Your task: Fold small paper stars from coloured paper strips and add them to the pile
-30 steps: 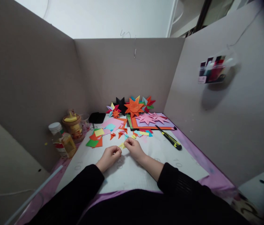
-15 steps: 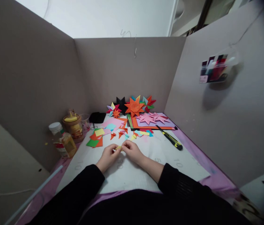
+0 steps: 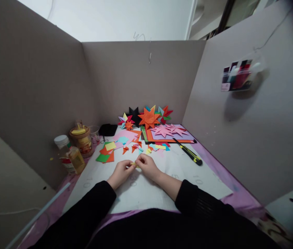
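Between my two hands is a small piece of yellow paper (image 3: 135,165), mostly covered by fingers, so its folds cannot be made out. My left hand (image 3: 122,172) pinches it from the left. From the right, the fingertips of my right hand (image 3: 148,167) are closed on it too. Just beyond lie small folded orange pieces (image 3: 125,150) and a small folded yellow piece (image 3: 148,151). A yellow paper strip (image 3: 160,147) rests near blue scraps. To the left are a green paper square (image 3: 103,158) and a pale yellow square (image 3: 110,146).
A black and yellow box cutter (image 3: 190,154) lies at the right. Pink paper stars (image 3: 163,130) rest on stacked coloured sheets; an orange star (image 3: 149,118) stands against the back partition. Left are a glue bottle (image 3: 71,159), a lidded jar (image 3: 82,141) and a clear cup (image 3: 94,134).
My right hand's fingers have lifted and shifted slightly at the yellow paper, and a little more of it shows below the fingertips. Both hands stay in the same place.
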{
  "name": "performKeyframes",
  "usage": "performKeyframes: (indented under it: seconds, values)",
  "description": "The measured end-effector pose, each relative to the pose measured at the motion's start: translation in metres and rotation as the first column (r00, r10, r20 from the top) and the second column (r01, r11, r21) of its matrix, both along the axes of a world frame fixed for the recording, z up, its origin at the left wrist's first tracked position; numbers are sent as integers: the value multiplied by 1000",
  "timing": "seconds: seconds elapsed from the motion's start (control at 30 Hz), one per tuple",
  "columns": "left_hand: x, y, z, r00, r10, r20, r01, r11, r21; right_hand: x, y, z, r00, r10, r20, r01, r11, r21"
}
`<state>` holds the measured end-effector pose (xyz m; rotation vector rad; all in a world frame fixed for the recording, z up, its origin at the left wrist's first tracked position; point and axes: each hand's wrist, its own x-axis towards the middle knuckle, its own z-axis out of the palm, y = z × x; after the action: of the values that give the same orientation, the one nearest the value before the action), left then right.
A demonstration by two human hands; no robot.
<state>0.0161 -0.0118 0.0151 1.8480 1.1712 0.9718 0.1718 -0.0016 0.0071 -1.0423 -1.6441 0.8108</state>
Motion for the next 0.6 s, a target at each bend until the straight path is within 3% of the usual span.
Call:
performKeyframes:
  seconds: [0.23, 0.4, 0.5, 0.6]
  values:
    - [-1, 3, -5, 998, -2, -62, 2, 1000, 12, 2, 3, -1, 997, -8, -73, 3, 998, -60]
    - [-6, 4, -6, 997, 47, -66, -43, 997, 66, 17, 15, 1, 971, -146, -192, 134, 988, -70]
    - [-6, 3, -3, 992, 127, 16, -128, 983, 134, 17, 12, 1, 989, -88, -117, 80, 994, -71]
    - [-5, 3, -3, 993, 119, 28, -122, 980, 157, 7, 3, 1, 999, 35, 16, -34, 997, -73]
